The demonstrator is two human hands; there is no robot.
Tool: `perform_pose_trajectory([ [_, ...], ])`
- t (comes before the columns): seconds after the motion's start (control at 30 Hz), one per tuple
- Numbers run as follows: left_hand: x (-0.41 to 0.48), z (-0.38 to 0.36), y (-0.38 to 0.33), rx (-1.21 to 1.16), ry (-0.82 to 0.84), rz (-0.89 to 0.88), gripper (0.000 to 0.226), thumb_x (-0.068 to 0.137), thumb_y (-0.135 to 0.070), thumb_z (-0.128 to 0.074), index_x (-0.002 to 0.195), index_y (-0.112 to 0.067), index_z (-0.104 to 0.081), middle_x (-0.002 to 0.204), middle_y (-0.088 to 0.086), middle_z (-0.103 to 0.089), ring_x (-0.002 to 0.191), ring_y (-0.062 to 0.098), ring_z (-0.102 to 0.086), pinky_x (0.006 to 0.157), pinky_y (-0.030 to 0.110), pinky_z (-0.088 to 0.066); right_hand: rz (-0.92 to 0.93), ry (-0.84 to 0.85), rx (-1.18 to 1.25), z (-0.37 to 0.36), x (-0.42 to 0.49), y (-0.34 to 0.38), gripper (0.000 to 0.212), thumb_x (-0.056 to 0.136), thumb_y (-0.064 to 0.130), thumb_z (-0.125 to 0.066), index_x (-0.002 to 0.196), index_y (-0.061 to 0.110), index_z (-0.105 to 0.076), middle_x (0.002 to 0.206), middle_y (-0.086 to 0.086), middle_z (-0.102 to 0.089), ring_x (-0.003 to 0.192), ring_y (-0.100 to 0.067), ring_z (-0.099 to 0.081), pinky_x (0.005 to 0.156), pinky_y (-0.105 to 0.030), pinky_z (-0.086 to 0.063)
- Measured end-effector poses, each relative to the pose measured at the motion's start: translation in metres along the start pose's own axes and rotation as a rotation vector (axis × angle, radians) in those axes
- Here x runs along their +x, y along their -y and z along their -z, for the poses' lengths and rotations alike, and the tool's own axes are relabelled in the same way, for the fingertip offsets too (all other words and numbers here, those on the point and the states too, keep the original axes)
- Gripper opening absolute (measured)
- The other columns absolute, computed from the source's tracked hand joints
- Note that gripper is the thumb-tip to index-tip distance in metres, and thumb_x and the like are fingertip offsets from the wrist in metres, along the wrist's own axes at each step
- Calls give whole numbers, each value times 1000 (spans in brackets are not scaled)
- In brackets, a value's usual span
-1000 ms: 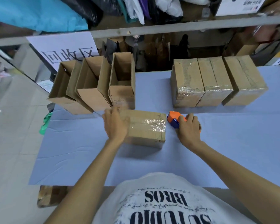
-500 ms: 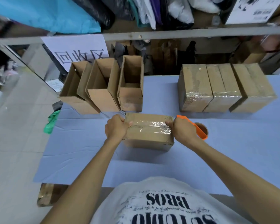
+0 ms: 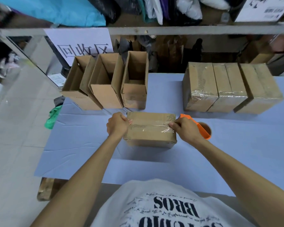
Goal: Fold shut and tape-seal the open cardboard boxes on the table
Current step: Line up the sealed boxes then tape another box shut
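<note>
The fingers [image 3: 129, 122] of the left hand [image 3: 117, 126] were curled against the left end of the closed brown cardboard box [image 3: 150, 136], with the thumb laid on the strip of clear tape [image 3: 151, 127] run along its top seam. The right hand [image 3: 185, 131] was clenched round the orange tape dispenser [image 3: 202, 129] at the box's right end, where the tape was held down at the edge. The box was set on the pale blue tabletop [image 3: 154, 169], roughly midway between its left and right edges.

The step in hand was judged to be the finishing of this box's seal. Next, the tape would need to be cut at the right end and smoothed down the side while the box was steadied.

Three open brown cardboard boxes [image 3: 103, 97] were lined up toward the far left corner, and three tape-sealed cardboard boxes [image 3: 228, 82] toward the far right corner. A green cloth [image 3: 53, 116] was hung at the left edge. Beyond the far edge, a grey metal shelf rail [image 3: 187, 30] and a white paper sign [image 3: 82, 45] were seen, with bags heaped above.
</note>
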State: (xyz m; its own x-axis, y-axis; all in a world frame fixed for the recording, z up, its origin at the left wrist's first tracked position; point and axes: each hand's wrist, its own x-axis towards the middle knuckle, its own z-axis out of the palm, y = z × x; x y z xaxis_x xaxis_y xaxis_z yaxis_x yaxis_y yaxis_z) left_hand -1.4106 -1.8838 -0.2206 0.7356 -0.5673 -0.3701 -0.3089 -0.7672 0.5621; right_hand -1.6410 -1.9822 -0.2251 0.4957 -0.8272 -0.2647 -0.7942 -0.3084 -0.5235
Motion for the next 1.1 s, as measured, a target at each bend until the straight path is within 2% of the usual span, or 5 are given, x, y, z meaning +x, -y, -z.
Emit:
perform_pose_trajectory([
  [0.37,-18,8,-27,113,700,-264,113,62,-56,-85,150,-46,-15,157,-5,-9,146,23,-14,118,43,-23,378,-86,-262,16,3,2,31,96,33,-56,77,8,-55,79,-9,-62,79,-35,-57,58,-35,-29],
  [0.6,-34,-22,-23,126,458,-204,114,58,-67,-79,145,-53,-7,145,-8,-9,135,31,-18,108,48,-30,61,95,86,-4,5,12,26,93,25,-53,79,4,-59,67,-4,-57,71,-27,-56,58,-34,-37],
  [0.77,-47,-38,-22,261,374,-141,129,40,-79,-73,145,-46,-5,140,-1,-14,130,35,-22,103,54,-37,-71,254,406,-20,2,12,44,77,33,-44,111,10,-60,108,-7,-67,102,-24,-61,93,-47,-48],
  [0.93,-58,-58,-26,413,257,-151,137,51,-73,-75,153,-29,6,157,-1,23,146,36,17,111,65,-21,-37,311,520,-27,3,10,34,89,2,-47,119,4,-62,118,-10,-66,110,-29,-60,95,-41,-46],
  [1.1,-64,-65,-27,473,265,-211,123,66,-63,-73,151,-41,13,157,5,31,143,39,28,109,70,-13,-125,-162,308,-22,0,-16,20,81,7,-55,100,1,-57,99,-12,-54,93,-30,-53,78,-29,-37],
])
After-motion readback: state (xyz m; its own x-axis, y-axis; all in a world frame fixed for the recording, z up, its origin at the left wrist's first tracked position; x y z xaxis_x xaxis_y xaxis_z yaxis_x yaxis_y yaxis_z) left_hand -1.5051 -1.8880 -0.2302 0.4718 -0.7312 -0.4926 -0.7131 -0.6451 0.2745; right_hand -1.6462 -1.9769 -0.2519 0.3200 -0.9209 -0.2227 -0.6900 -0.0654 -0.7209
